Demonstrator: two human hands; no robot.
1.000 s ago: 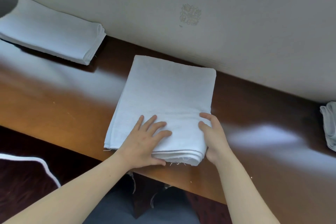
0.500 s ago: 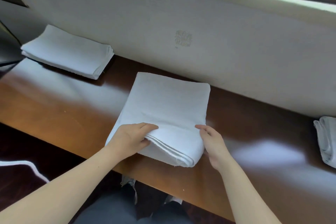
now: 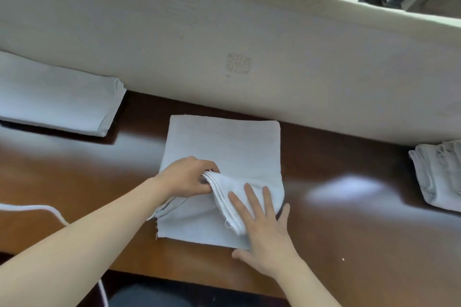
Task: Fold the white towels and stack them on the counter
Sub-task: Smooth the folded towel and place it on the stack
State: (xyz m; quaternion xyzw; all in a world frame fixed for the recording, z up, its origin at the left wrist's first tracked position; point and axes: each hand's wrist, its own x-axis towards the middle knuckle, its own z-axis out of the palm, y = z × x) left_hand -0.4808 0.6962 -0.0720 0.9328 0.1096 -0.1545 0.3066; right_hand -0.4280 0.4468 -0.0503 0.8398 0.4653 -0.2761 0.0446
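Note:
A white towel (image 3: pixel 224 142) lies folded on the dark wooden counter (image 3: pixel 349 207), its far edge close to the wall. My left hand (image 3: pixel 187 178) grips the towel's near layers and holds them lifted and turned back toward the far side. My right hand (image 3: pixel 262 227) lies flat with straight fingers on the folded-over part near the towel's right front corner. A stack of folded white towels (image 3: pixel 57 99) sits at the far left of the counter against the wall.
A rumpled pile of white towels (image 3: pixel 439 174) lies at the counter's right edge of view. A pale wall (image 3: pixel 224 32) rises right behind the counter, with a window ledge above. A white cord (image 3: pixel 37 208) curves below the counter's front edge at left.
My left hand has lifted the near layers and carried them toward the far side. My right hand went from the towel's right edge to lying flat on top. The camera tilted up.

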